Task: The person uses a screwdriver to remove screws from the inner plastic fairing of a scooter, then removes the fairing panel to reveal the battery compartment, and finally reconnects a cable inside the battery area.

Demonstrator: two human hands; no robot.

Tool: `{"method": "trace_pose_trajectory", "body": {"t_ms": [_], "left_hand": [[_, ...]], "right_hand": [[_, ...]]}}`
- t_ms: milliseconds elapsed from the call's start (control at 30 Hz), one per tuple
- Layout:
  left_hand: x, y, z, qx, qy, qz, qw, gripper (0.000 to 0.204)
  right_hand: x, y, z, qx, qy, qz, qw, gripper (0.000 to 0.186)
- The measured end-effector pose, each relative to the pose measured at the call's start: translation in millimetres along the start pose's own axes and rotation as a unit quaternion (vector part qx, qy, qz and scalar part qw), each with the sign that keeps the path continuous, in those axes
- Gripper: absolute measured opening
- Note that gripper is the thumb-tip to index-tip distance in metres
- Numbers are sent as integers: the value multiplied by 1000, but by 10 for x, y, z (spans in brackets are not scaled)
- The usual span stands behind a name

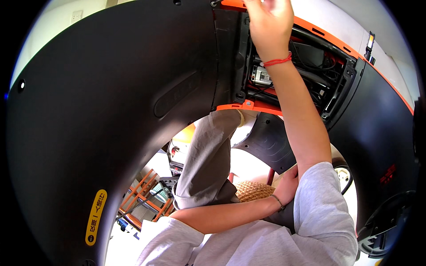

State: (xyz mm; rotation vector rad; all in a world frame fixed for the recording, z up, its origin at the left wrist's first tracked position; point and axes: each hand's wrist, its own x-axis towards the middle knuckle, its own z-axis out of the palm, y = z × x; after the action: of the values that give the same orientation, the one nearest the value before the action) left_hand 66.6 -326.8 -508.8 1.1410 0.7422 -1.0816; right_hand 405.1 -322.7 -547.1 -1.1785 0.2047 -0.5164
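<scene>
My right hand (271,20) is raised at the top edge of the view, close to the orange frame (326,32) of a large black-shelled vehicle body. Its fingers are bright and partly cut off, so their grip does not show. A red cord bracelet circles that wrist. Behind the forearm, an open bay holds a silver metal box (262,76), black tubes and cables. My left hand (287,184) rests low by my lap, its fingers hidden behind my right arm and sleeve. Beside it, a loose black plastic panel (266,141) with screw holes lies over the floor.
Curved black shell panels (111,88) stand to the left, with a yellow label (96,217) low down; another black panel (377,133) curves along the right. A woven tan seat (255,190) shows beneath me. Orange-brown wooden slats (144,195) and cables lie at lower left.
</scene>
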Motion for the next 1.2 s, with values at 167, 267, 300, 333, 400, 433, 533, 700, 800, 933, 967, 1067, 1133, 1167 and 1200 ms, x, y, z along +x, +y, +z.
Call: {"method": "trace_pose_trajectory", "body": {"t_ms": [167, 267, 300, 333, 400, 433, 533, 700, 800, 933, 967, 1067, 1133, 1167, 1200], "left_hand": [[5, -14, -24, 17, 0, -5, 1000, 41], [5, 6, -4, 6, 2, -4, 1000, 39], [-1, 23, 5, 4, 2, -4, 1000, 39], [-3, 18, 8, 4, 1, -1, 1000, 39], [1, 2, 3, 4, -2, 5, 1000, 39], [3, -2, -5, 5, -2, 3, 1000, 39], [-1, 1, -14, 7, -3, 0, 1000, 40], [-23, 38, 1, 3, 2, 1, 1000, 40], [-20, 29, -6, 4, 2, -2, 1000, 39], [-7, 4, -14, -2, -4, -3, 1000, 38], [-8, 11, -22, -2, -3, -5, 1000, 38], [-15, 31, -18, -12, -2, 0, 1000, 37], [-20, 43, 1, -19, -4, 3, 1000, 37], [-21, 52, 12, -21, -5, 3, 1000, 36], [-21, 59, 19, -23, -5, 2, 1000, 36]], "right_hand": [[-3, -107, -19, -15, 18, 49, 999, 21], [-10, -58, 7, 91, 1, 2, 996, 26], [56, 5, 59, 111, -17, -58, 992, 30], [39, 22, 36, 56, -11, -58, 997, 28], [-26, -46, 14, -55, 2, -57, 997, 26], [-41, -65, -13, -75, -4, -11, 997, 25], [-18, -46, -32, -73, -1, 23, 997, 27], [-15, 9, 14, 92, 28, 29, 995, 27], [-13, 39, 37, 121, 30, 38, 991, 26], [-31, 76, -10, -12, 15, 17, 1000, 23], [-36, 18, -24, -58, 5, 20, 998, 23], [-9, -116, -28, -40, 28, 63, 997, 21], [11, -108, -36, 13, 25, 37, 999, 17], [-2, -77, -37, 36, 21, 19, 999, 16], [-14, -32, -33, 58, 17, 1, 998, 15]]}}
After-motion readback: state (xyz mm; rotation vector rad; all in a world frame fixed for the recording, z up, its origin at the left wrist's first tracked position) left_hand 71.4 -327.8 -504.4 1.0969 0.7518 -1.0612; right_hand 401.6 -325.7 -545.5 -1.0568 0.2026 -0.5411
